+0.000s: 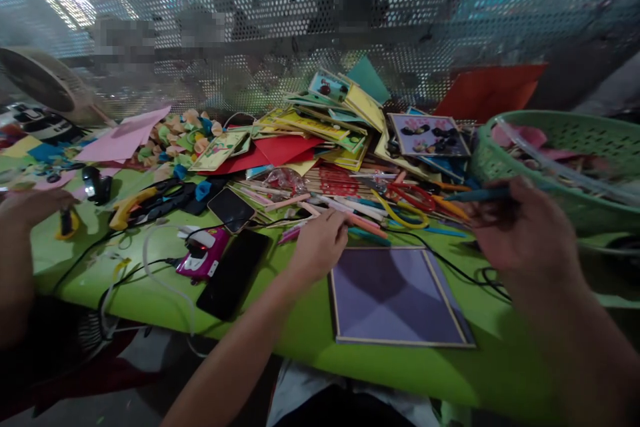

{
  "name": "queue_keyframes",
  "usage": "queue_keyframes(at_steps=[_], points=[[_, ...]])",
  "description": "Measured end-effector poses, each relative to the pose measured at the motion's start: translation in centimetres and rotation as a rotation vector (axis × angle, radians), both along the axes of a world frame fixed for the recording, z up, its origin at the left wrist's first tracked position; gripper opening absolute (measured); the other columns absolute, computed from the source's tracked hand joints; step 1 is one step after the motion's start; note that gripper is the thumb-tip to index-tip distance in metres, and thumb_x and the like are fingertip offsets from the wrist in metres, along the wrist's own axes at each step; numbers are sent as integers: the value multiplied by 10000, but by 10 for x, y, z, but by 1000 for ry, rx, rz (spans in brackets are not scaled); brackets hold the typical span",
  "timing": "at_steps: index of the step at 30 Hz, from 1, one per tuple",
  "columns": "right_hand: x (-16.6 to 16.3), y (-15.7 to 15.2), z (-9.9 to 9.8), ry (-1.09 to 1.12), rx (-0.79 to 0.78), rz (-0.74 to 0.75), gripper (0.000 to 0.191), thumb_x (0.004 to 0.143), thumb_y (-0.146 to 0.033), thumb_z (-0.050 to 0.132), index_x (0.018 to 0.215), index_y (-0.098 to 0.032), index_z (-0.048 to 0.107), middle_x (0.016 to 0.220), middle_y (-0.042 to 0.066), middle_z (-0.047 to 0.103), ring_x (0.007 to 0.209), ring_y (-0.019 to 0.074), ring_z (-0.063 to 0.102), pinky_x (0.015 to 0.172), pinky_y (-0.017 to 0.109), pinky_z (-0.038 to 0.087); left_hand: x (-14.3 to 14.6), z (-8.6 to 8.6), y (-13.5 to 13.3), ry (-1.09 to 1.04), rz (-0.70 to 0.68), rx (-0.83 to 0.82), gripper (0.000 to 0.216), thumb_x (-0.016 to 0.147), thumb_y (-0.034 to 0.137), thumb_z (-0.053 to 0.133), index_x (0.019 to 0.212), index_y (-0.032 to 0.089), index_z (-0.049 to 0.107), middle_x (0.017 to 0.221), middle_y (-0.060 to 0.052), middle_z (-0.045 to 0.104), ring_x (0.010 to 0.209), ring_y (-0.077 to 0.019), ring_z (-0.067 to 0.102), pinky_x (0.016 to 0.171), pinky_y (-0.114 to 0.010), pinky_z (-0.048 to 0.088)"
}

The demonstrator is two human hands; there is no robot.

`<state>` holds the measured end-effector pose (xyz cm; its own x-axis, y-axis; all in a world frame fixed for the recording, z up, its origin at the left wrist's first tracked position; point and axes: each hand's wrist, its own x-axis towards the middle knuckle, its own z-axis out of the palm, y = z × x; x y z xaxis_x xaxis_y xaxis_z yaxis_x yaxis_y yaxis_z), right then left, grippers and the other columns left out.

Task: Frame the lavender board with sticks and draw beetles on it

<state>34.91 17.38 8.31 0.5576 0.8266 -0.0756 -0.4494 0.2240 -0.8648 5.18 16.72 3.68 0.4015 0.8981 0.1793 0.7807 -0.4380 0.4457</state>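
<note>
My right hand (523,230) is raised at the right, its fingers closed around a teal marker (483,195) that points left. My left hand (320,247) reaches into a pile of coloured markers (350,207) at mid-table. Its fingers are curled down beside an orange marker (367,225); whatever they grip is hidden. Between my hands lies a purple square card (395,293) with thin pale strips along its edges. Scissors with yellow handles (400,213) and others with red handles (417,199) rest among the markers.
Left of my arm are a black phone (234,273), a smaller phone (231,210) and a magenta power strip (204,253) with cables. A co-worker's hand (35,208) is at far left. Stacked cards (325,120) stand behind; a green basket (550,123) is at right.
</note>
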Motion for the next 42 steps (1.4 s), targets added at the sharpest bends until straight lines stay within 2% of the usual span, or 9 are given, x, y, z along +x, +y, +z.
queue_keyframes(at_steps=[4,9,13,20,23,26,30,34,42], points=[[-4,0,-9,-31,40,58,151,774,-253,705,658,-157,696,538,0,620,424,102,525,461,236,507,-3,-1,0,68,-102,-78,199,928,85,533,995,183,693,1119,-90,745,1101,-242,700,969,-341,524],[3,5,-19,-51,87,111,131,714,-259,753,693,-138,709,576,-3,627,447,100,555,477,229,509,-16,-1,5,130,-73,-197,114,924,250,657,1004,201,722,1100,-68,774,1065,-263,712,939,-361,539],[7,6,-21,-99,87,138,148,755,-271,726,686,-146,689,579,3,611,450,107,545,480,245,492,-20,-2,9,173,-83,-237,153,917,312,690,1025,211,729,1172,-62,779,1133,-274,705,955,-354,538],[-4,-5,-5,-244,86,159,205,733,-262,657,781,-125,801,626,99,713,533,150,605,433,235,355,-12,-2,11,228,-123,-273,183,932,275,644,1065,190,738,1124,-74,795,1085,-270,724,935,-351,536],[-15,-16,4,-322,112,201,199,676,-228,726,824,-134,820,664,95,747,542,146,626,464,243,389,-10,-3,10,209,-132,-254,167,936,302,666,1029,187,742,1085,-90,799,1042,-272,733,914,-354,539],[-24,-31,4,-356,83,197,147,573,-170,792,719,-169,778,617,23,691,514,137,634,492,250,456,-11,-3,11,174,-143,-241,144,934,309,689,1009,196,738,1062,-85,799,1022,-263,733,892,-342,536],[-35,-57,-9,-351,-26,244,170,514,-221,853,617,-176,726,627,-5,641,483,95,589,439,210,422,-13,-5,14,167,-162,-250,169,944,363,702,1020,212,718,1090,-66,793,1047,-258,725,863,-320,524],[-49,-77,-28,-325,-165,383,252,563,-345,926,733,-204,805,705,4,704,555,122,666,477,201,466,-12,-10,17,158,-155,-260,207,927,418,721,990,222,709,1071,-60,789,1020,-261,722,825,-316,515],[-66,-75,-63,-354,-223,648,315,685,-448,925,903,-232,852,805,37,782,732,157,714,632,230,545,-11,-13,19,152,-163,-255,199,908,391,713,1004,217,715,1053,-63,784,996,-257,719,821,-319,514]])
